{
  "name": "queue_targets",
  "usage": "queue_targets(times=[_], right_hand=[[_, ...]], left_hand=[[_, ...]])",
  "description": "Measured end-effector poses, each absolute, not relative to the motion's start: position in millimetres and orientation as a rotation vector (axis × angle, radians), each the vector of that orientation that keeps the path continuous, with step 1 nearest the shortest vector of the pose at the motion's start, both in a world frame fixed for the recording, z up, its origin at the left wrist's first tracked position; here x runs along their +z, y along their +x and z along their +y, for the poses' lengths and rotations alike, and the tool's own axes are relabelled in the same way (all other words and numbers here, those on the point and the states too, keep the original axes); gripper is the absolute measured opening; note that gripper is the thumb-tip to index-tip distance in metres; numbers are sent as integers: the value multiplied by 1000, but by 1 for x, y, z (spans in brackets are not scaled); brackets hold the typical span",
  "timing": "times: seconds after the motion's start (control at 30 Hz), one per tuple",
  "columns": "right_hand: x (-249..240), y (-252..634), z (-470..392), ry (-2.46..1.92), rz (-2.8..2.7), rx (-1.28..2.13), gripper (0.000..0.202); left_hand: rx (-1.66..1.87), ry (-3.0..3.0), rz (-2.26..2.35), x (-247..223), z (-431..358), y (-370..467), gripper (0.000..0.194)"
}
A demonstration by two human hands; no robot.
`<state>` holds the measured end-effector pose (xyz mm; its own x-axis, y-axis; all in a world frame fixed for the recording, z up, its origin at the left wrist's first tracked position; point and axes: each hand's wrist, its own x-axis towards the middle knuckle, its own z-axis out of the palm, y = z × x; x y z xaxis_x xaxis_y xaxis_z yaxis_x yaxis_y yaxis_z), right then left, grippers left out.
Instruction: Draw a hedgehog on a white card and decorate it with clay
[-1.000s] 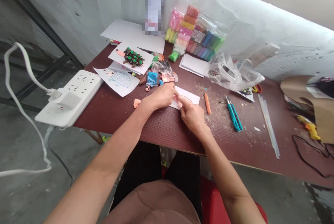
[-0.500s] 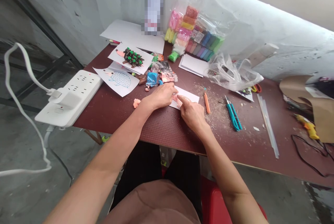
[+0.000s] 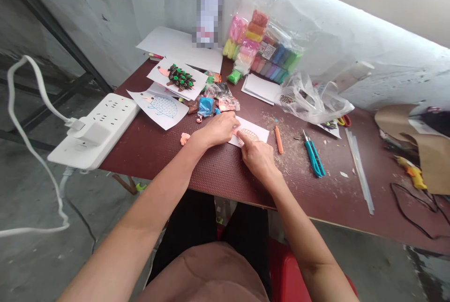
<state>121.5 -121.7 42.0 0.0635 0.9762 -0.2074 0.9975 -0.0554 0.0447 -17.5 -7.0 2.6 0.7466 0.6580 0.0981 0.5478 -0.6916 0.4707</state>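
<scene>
A small white paper card [image 3: 262,133] lies on the table in front of me, with an orange hedgehog-like outline [image 3: 250,134] on it. Bent over the card's left end is my left hand [image 3: 221,129], its fingers closed together and holding the card down. My right hand [image 3: 258,153] presses its stretched index finger onto the drawing, the other fingers curled in with nothing visible in them. Something pinkish, perhaps clay, shows between the fingertips, too small to make out. A lump of orange-pink clay [image 3: 184,139] rests beside my left wrist. An orange crayon [image 3: 278,139] lies right of the card.
Left are hedgehog pictures [image 3: 162,107] and a white power strip [image 3: 116,126]. Behind stand bagged coloured clays [image 3: 277,58] and wrapped clay pieces [image 3: 205,106]. Rightward lie a teal utility knife [image 3: 314,154], glue sticks [image 3: 359,170], a plastic bag [image 3: 316,100] and a yellow glue gun [image 3: 415,173].
My right index finger has shifted slightly left and down on the card, so more of the orange outline shows. My left hand stays in place.
</scene>
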Motion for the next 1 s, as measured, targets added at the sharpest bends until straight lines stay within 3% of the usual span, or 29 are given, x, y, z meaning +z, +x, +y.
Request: queue_targets(times=[0.37,0.67,1.0], right_hand=[[43,123,-132,2166,2042,-208,56],[29,167,-91,2347,2248,122,46],[12,178,-78,2405,2183,29,35]], left_hand=[[383,2491,985,2,-6,-17,33],[625,2476,1069,-7,1,-14,43],[661,2441,1101,-16,2,-14,45]])
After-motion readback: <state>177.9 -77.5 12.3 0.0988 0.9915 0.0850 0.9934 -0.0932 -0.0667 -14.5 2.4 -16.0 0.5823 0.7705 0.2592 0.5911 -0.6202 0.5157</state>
